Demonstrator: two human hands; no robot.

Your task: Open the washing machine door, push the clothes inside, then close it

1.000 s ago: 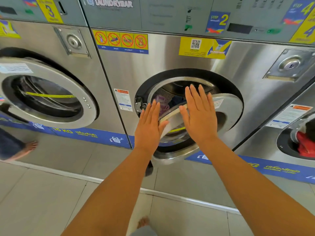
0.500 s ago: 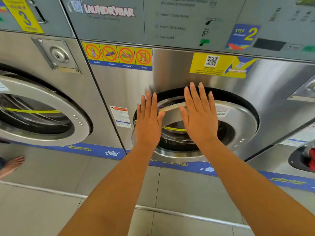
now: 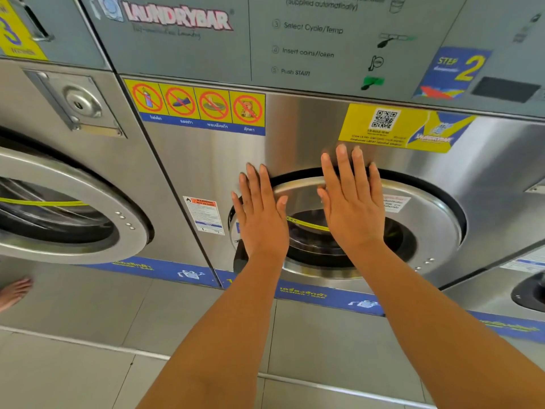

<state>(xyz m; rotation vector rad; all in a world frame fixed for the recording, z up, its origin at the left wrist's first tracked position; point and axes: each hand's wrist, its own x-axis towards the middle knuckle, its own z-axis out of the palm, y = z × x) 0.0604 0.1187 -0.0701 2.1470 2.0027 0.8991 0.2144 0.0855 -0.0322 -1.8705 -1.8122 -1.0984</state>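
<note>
The round steel door (image 3: 427, 219) is sitting almost flush in the front of the middle washing machine (image 3: 295, 137), with a black seal showing along its top edge. I'm pressing my left hand (image 3: 261, 214) flat on its left rim, fingers straight, gripping nothing. My right hand (image 3: 352, 202) is lying flat across the upper ring, fingers straight too. Off left, a bare foot (image 3: 14, 290) is resting on the tiles.

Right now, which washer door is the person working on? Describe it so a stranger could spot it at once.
Find the middle washer, under the LAUNDRYBAR logo. Its round steel door sits just below the yellow QR sticker. Unlike the neighbour's door on the left, it has the left hand and right hand pressed flat on it.
</note>
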